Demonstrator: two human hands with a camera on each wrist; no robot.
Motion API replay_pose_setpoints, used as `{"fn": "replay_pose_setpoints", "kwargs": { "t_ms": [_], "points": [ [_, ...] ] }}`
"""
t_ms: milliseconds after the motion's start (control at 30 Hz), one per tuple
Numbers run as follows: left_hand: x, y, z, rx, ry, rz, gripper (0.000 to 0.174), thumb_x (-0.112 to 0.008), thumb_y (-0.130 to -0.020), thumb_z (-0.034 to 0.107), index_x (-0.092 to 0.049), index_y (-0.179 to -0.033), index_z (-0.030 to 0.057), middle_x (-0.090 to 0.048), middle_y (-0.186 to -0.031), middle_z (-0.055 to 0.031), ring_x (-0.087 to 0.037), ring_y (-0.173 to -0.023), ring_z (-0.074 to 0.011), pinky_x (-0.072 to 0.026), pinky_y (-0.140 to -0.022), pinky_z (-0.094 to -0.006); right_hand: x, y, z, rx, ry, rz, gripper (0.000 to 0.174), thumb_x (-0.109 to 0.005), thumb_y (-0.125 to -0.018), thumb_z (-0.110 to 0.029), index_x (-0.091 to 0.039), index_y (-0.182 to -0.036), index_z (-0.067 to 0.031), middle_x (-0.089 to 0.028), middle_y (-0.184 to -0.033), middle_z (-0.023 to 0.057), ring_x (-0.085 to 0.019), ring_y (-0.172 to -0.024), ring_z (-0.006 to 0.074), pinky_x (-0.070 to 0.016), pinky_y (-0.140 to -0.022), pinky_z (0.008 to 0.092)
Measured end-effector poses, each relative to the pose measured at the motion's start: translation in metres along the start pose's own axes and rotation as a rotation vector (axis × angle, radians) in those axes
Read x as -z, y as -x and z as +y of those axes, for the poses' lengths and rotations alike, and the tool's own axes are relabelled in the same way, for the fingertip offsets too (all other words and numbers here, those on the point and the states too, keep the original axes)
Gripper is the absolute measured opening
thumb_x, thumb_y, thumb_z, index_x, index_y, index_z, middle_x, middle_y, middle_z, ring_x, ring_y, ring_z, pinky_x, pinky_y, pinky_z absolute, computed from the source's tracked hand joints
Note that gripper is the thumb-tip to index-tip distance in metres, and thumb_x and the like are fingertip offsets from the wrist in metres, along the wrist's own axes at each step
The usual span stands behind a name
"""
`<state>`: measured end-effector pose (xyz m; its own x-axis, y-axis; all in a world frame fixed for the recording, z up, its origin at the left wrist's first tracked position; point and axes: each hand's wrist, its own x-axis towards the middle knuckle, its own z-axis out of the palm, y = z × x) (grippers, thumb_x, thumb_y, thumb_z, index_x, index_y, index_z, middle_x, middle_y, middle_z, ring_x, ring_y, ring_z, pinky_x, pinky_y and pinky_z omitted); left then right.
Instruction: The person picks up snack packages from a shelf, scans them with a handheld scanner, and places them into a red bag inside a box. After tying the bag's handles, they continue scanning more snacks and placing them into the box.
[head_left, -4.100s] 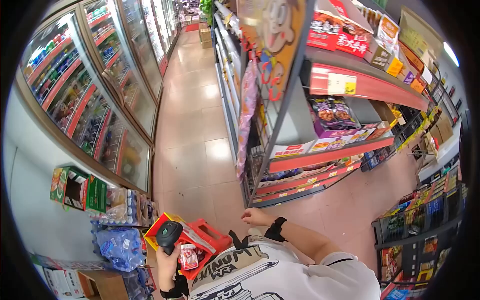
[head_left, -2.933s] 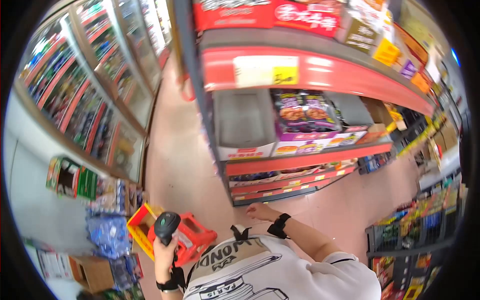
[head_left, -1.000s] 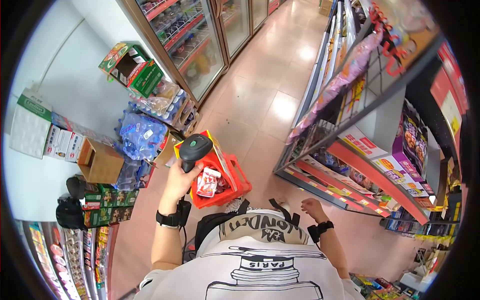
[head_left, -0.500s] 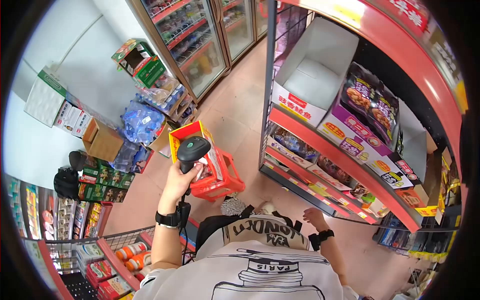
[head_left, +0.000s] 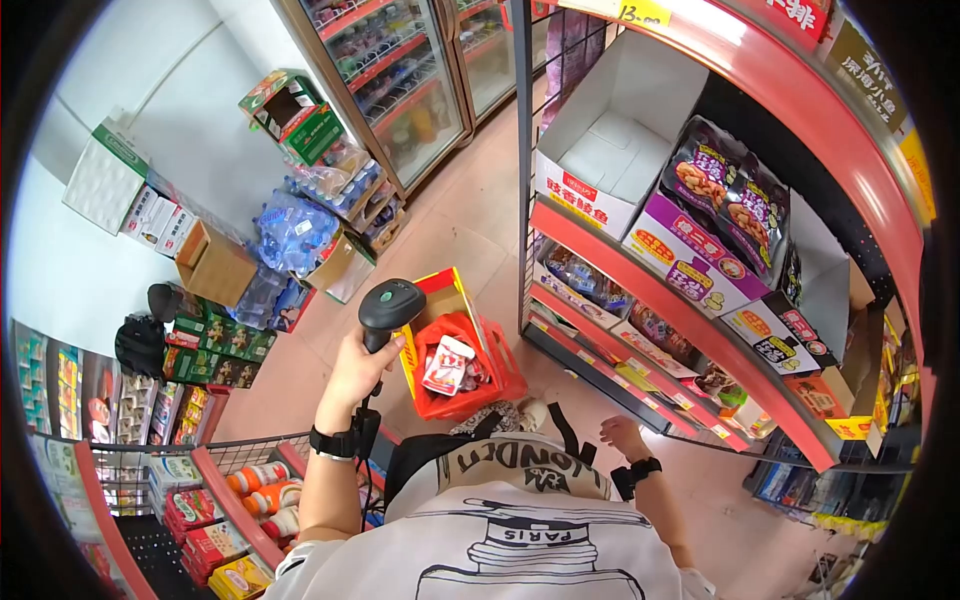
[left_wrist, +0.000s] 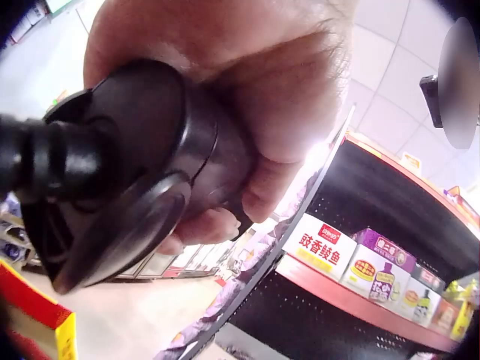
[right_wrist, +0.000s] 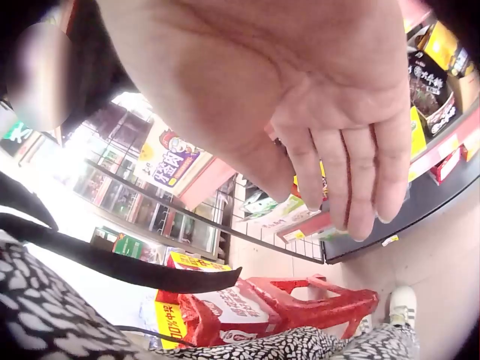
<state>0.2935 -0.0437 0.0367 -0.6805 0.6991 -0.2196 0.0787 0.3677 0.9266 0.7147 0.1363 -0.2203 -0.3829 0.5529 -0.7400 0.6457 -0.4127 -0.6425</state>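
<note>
In the head view my left hand (head_left: 355, 372) grips a black barcode scanner (head_left: 390, 303) by its handle, its head up. The left wrist view shows the scanner's handle (left_wrist: 217, 142) and cable end close up, with fingers curled round it. Just right of the scanner is a red and yellow box (head_left: 433, 285) on a red plastic stool (head_left: 508, 372). Inside the box are a red bag (head_left: 445, 328) and a red and white packet (head_left: 448, 364). My right hand (head_left: 623, 438) hangs beside the body, holding nothing; the right wrist view shows its fingers (right_wrist: 362, 176) extended loosely.
Shelving with a red-edged shelf (head_left: 680, 285) rises on the right, bearing an open white carton (head_left: 585, 205) and dark snack bags (head_left: 725, 195). Bottled water packs (head_left: 295, 230) and cartons line the left wall. A glass-door fridge (head_left: 400, 95) stands behind. A goods rack (head_left: 210, 470) is lower left.
The head view has swung about, taking in the aisle, then the shelf. The scanner stays in my left hand, lately shifting left of the packet. My right hand stays empty.
</note>
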Motion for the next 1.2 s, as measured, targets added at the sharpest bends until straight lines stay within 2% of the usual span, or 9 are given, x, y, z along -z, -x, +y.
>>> {"fn": "replay_pose_setpoints", "kwargs": {
  "t_ms": [233, 333, 400, 567, 633, 733, 867, 933, 1200],
  "points": [
    [-0.003, -0.003, -0.017, 0.103, -0.019, -0.014, 0.021, -0.067, -0.080, 0.015, -0.054, -0.090, 0.0012, -0.052, -0.066, 0.0014, -0.050, -0.054, -0.0073, -0.0391, -0.047, -0.0229, -0.012, 0.002, 0.016, -0.029, -0.001, -0.039, 0.018, -0.059, -0.081, -0.012, -0.062, -0.095, -0.0010, -0.065, -0.083, 0.0099, -0.065, -0.071, 0.0180, -0.0504, -0.058, 0.0273],
    [-0.007, -0.001, -0.017, 0.071, 0.045, -0.022, 0.021, -0.067, -0.080, 0.014, -0.054, -0.092, 0.0017, -0.052, -0.066, 0.0017, -0.049, -0.054, -0.0070, -0.0393, -0.047, -0.0223, -0.014, 0.007, 0.023, -0.003, -0.155, -0.059, 0.013, -0.060, -0.077, -0.009, -0.063, -0.085, 0.0001, -0.064, -0.075, 0.0089, -0.063, -0.064, 0.0180, -0.0508, -0.056, 0.0289],
    [-0.006, -0.002, -0.015, 0.112, 0.045, -0.039, 0.022, -0.067, -0.080, 0.011, -0.054, -0.094, 0.0013, -0.052, -0.066, 0.0013, -0.049, -0.054, -0.0068, -0.0394, -0.047, -0.0219, -0.013, 0.007, 0.021, 0.046, -0.062, -0.044, 0.012, -0.059, -0.078, -0.008, -0.063, -0.084, 0.0012, -0.064, -0.074, 0.0097, -0.063, -0.063, 0.0183, -0.0521, -0.058, 0.0298],
    [-0.004, -0.024, -0.017, -0.013, 0.062, -0.127, 0.020, -0.066, -0.081, 0.011, -0.055, -0.092, 0.0003, -0.053, -0.064, 0.0004, -0.049, -0.052, -0.0073, -0.0381, -0.046, -0.0215, -0.016, -0.005, 0.021, 0.233, -0.009, 0.076, 0.012, -0.057, -0.080, -0.002, -0.062, -0.091, 0.0011, -0.065, -0.081, 0.0111, -0.064, -0.068, 0.0196, -0.0523, -0.059, 0.0299],
    [-0.001, -0.027, -0.013, -0.006, 0.047, -0.136, 0.018, -0.066, -0.081, 0.012, -0.056, -0.091, 0.0007, -0.053, -0.062, -0.0002, -0.049, -0.051, -0.0074, -0.0379, -0.046, -0.0216, -0.018, 0.006, -0.003, 0.156, 0.062, 0.144, 0.014, -0.057, -0.080, -0.004, -0.062, -0.091, 0.0022, -0.065, -0.081, 0.0111, -0.065, -0.069, 0.0199, -0.0528, -0.061, 0.0307],
    [0.002, -0.033, -0.006, 0.012, 0.049, -0.167, 0.018, -0.065, -0.081, 0.012, -0.056, -0.092, 0.0011, -0.053, -0.062, -0.0005, -0.049, -0.051, -0.0075, -0.0377, -0.046, -0.0217, -0.030, 0.013, -0.013, 0.227, 0.013, 0.219, 0.017, -0.060, -0.079, -0.014, -0.064, -0.086, 0.0008, -0.064, -0.074, 0.0106, -0.064, -0.063, 0.0191, -0.0514, -0.058, 0.0302],
    [0.002, -0.043, -0.013, -0.051, 0.082, -0.249, 0.016, -0.064, -0.081, 0.008, -0.056, -0.092, 0.0016, -0.056, -0.068, -0.0013, -0.051, -0.053, -0.0082, -0.0400, -0.048, -0.0219, -0.044, 0.038, -0.035, 0.231, 0.000, 0.301, 0.018, -0.060, -0.079, -0.016, -0.064, -0.087, -0.0001, -0.065, -0.075, 0.0109, -0.064, -0.064, 0.0189, -0.0514, -0.059, 0.0302],
    [0.001, -0.052, -0.025, -0.069, 0.103, -0.275, 0.016, -0.065, -0.081, 0.007, -0.056, -0.093, 0.0010, -0.056, -0.069, -0.0014, -0.050, -0.053, -0.0087, -0.0400, -0.048, -0.0225, -0.048, 0.051, -0.045, 0.182, 0.068, 0.294, 0.021, -0.057, -0.081, -0.012, -0.063, -0.095, 0.0027, -0.065, -0.082, 0.0111, -0.065, -0.071, 0.0179, -0.0521, -0.066, 0.0285],
    [-0.007, -0.054, -0.031, -0.047, 0.089, -0.395, 0.016, -0.064, -0.080, 0.005, -0.056, -0.094, -0.0004, -0.056, -0.070, -0.0027, -0.051, -0.054, -0.0098, -0.0410, -0.051, -0.0229, -0.069, 0.075, -0.035, 0.236, -0.056, 0.376, 0.020, -0.057, -0.082, -0.014, -0.064, -0.093, 0.0010, -0.065, -0.080, 0.0115, -0.064, -0.069, 0.0181, -0.0513, -0.064, 0.0300]
  ]
}}
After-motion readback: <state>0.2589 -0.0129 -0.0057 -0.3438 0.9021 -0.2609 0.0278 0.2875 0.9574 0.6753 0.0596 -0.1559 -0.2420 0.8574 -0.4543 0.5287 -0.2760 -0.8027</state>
